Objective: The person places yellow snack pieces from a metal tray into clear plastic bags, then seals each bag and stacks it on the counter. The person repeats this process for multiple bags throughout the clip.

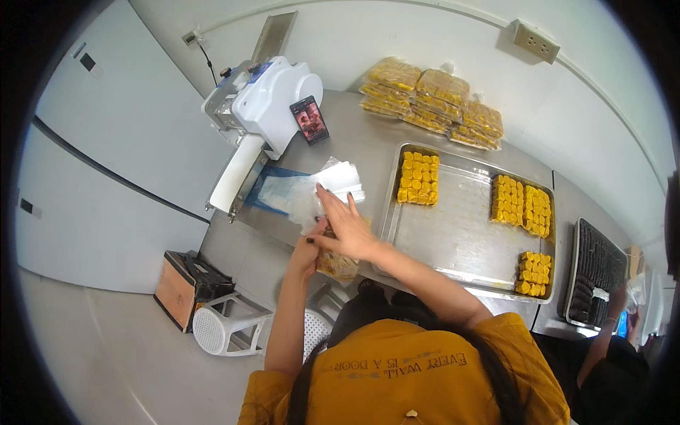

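Note:
At the table's front edge, my left hand (304, 256) is closed, its fingers gripping the top of a clear plastic bag. Yellow pieces show through the filled bag (338, 265), partly hidden under my right wrist. My right hand (346, 228) lies across the bag's upper part with fingers stretched and apart, its thumb close to my left fingers. Just beyond my fingertips is a stack of white plastic bags or sheets (341, 177). Thin clear plastic (283, 193) is spread over a blue sheet (263, 185) to their left.
A large metal tray (453, 234) on my right holds blocks of yellow pieces (418, 178). Filled bags (432, 92) are piled by the wall. A white machine (273, 95) with a phone (309, 120) against it stands back left. At far right, a person's arm (602, 336) nears a dark tray (595, 273).

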Demonstrator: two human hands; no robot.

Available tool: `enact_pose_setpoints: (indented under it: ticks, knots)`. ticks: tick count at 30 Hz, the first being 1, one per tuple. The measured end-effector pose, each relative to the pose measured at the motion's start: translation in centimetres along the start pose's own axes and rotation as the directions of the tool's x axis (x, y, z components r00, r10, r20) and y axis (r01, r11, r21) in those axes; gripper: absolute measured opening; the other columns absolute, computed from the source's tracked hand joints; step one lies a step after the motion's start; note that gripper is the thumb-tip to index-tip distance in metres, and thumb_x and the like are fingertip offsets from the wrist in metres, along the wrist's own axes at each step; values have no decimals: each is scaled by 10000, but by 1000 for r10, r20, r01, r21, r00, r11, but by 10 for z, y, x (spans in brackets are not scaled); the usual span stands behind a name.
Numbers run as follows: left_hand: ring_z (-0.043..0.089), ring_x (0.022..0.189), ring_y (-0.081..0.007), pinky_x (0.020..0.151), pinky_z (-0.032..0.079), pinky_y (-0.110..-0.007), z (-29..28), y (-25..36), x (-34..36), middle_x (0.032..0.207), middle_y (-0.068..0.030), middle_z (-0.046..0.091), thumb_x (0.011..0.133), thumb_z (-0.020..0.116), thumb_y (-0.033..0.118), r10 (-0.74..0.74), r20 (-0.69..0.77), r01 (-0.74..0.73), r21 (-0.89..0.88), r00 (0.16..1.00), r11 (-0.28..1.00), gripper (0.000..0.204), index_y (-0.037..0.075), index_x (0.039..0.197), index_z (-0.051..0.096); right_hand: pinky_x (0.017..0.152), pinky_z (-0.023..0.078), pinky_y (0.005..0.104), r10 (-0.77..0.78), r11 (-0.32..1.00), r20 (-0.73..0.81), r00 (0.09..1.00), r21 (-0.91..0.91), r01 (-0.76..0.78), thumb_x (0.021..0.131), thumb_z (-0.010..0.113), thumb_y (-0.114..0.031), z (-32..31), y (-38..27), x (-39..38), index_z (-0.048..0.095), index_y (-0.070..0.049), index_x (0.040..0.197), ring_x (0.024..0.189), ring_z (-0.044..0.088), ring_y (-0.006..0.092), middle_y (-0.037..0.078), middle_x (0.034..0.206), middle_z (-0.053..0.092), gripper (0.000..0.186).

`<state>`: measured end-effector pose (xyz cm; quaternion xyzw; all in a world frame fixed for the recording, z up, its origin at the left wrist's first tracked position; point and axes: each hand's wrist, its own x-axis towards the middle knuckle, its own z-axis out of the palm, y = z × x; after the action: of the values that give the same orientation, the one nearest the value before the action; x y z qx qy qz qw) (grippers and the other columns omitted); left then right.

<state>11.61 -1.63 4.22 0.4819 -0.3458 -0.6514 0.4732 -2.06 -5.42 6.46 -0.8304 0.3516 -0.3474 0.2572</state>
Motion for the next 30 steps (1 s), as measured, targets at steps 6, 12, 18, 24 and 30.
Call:
enact_pose_setpoints:
  ticks: [6,12,18,24,30]
  knots:
    - [497,1045,-174,862,431,-294,-19,-18,25,1174,-115,503,919,468,208,-107,153,82,166,982,983,406,-47,1231,417,722,456,408,-90,994,242,966,83,72,777,527,-60,24,22,39,594,-51,882,820,583,333,140,836,621,125]
    - [430,1151,-217,938,366,-320,-24,-14,45,1252,-148,452,928,449,282,-81,423,-148,480,903,865,494,-59,1275,368,610,452,407,80,959,17,997,270,-81,844,487,-88,33,17,67,607,-76,873,641,579,345,162,684,598,124]
    - [453,1125,-214,933,370,-336,-43,-43,80,1210,-137,490,935,420,334,-108,214,3,440,971,898,463,-24,1227,438,515,353,237,348,676,320,881,565,-472,904,441,-114,33,25,96,586,-29,967,512,401,72,-24,545,426,180]
    - [542,1002,-169,846,474,-337,-63,-76,88,1129,-55,524,963,339,379,-234,167,280,-348,958,895,398,86,1226,402,856,392,345,256,944,-237,937,271,-189,876,507,-184,25,44,73,439,-25,1211,972,491,220,135,1042,487,378]
    - [533,1050,-186,870,465,-344,-71,-95,88,1173,-63,523,958,344,391,-206,151,253,-465,967,848,423,95,1252,415,1018,180,567,369,798,-219,903,-424,-429,836,504,-359,97,47,-11,267,25,1339,1297,238,373,226,1398,231,676]
